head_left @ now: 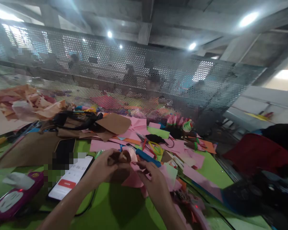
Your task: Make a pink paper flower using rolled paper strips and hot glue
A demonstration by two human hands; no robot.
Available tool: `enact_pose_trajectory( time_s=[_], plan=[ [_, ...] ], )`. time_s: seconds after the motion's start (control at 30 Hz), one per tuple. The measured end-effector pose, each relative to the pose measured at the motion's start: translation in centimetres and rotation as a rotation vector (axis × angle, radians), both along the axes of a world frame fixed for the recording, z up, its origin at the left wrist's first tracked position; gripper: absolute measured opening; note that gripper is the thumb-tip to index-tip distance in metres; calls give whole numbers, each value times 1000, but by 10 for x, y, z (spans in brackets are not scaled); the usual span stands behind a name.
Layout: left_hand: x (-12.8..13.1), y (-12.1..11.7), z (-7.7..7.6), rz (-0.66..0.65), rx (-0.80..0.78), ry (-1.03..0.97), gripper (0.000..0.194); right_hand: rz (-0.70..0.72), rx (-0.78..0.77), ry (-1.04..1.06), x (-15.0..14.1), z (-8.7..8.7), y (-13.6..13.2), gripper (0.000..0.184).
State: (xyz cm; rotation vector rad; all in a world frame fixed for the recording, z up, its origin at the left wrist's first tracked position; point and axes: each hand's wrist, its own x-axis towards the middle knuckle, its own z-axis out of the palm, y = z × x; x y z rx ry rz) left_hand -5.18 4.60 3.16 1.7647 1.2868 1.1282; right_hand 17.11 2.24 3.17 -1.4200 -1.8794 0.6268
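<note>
Over the green tabletop (96, 210), my two hands meet at a small curled paper piece. My left hand (105, 167) has its fingers closed around the brown paper (125, 157) of this piece. From the other side, my right hand (151, 177) pinches its pink paper (132, 156); the exact grip is partly hidden by the fingers. A blue cylindrical tool (147, 157) lies just behind my right hand. Below the fingers hangs or lies more pink paper (134, 179); I cannot tell whether it is joined to the held piece.
A lit phone (73, 179) and a purple power strip (16, 195) lie on the left. Pink sheets (103, 145), brown paper (115, 123) and paper cones (187, 125) crowd the back. A perforated metal screen (98, 67) stands behind; a black cable (86, 204) crosses the table.
</note>
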Motion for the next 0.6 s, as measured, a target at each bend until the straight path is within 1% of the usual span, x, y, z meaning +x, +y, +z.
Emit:
enact_pose_trajectory(
  time_s=[0.07, 0.1, 0.13, 0.2, 0.27, 0.33, 0.43, 0.47, 0.53, 0.6],
  plan=[
    [1, -4, 6, -105, -58, -206, 21, -2, 53, 27, -3, -2, 3, 25],
    [0, -5, 8, -149, -60, -289, 22, 3, 91, 24, -5, -1, 5, 24],
    [-3, -6, 11, -182, -50, -365, 23, 14, 132, 8, -8, 0, 8, 23],
    [-11, -6, 17, -201, -38, -503, 26, 48, 207, -83, -17, 5, 15, 22],
    [-21, -5, 22, -159, -63, -644, 32, 76, 238, -203, -30, 10, 24, 23],
    [-29, -3, 27, -106, -104, -751, 35, 92, 235, -277, -45, 14, 34, 27],
    [-35, 1, 29, -21, -126, -836, 33, 99, 198, -349, -70, 13, 48, 35],
    [-36, 3, 28, 14, -130, -848, 32, 92, 180, -371, -78, 11, 53, 33],
    [-36, 6, 24, 74, -141, -861, 32, 59, 142, -395, -91, 6, 60, 24],
    [-35, 10, 20, 84, -161, -850, 29, 19, 113, -378, -100, 2, 66, 18]
  ],
)
